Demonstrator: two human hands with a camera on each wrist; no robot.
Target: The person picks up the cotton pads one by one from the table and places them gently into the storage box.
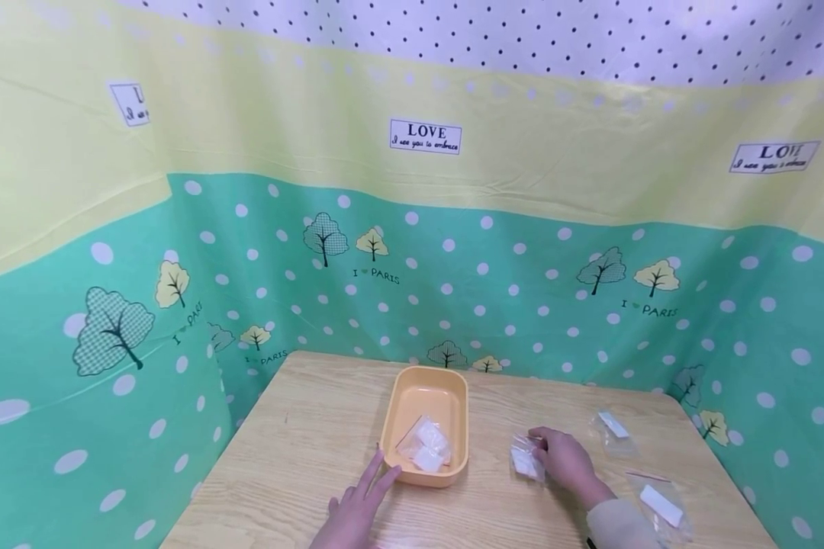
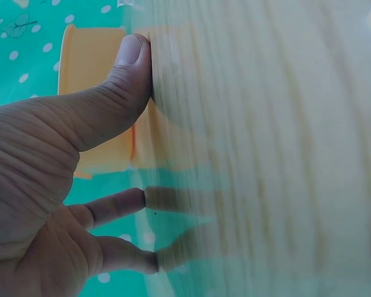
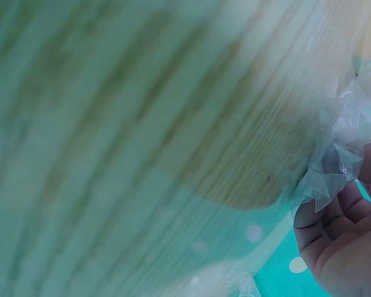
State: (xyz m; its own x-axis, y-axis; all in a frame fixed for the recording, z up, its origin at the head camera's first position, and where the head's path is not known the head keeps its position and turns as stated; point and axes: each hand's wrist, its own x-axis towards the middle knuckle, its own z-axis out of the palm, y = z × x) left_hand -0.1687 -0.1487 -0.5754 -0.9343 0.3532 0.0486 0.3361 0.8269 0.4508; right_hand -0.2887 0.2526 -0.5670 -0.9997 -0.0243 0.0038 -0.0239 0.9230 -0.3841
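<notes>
My right hand (image 1: 564,457) pinches a small clear plastic bag (image 1: 526,460) with white pieces inside, low over the table. In the right wrist view its curled fingers (image 3: 340,229) hold the crinkled edge of that bag (image 3: 337,154). My left hand (image 1: 358,503) has its fingers spread, fingertips right at the near left corner of an orange tray (image 1: 461,412). Seen from the left wrist, the thumb (image 2: 120,80) is straight and the fingers rest on the tabletop. Inside the tray lie clear bags with white blocks (image 1: 429,446).
Two more clear bags lie to the right: one with a white block (image 1: 613,425) at the back, another with a larger white block (image 1: 661,505) near my right sleeve. The wooden table (image 1: 281,450) is surrounded by a green and yellow patterned curtain (image 1: 481,282) behind and at both sides.
</notes>
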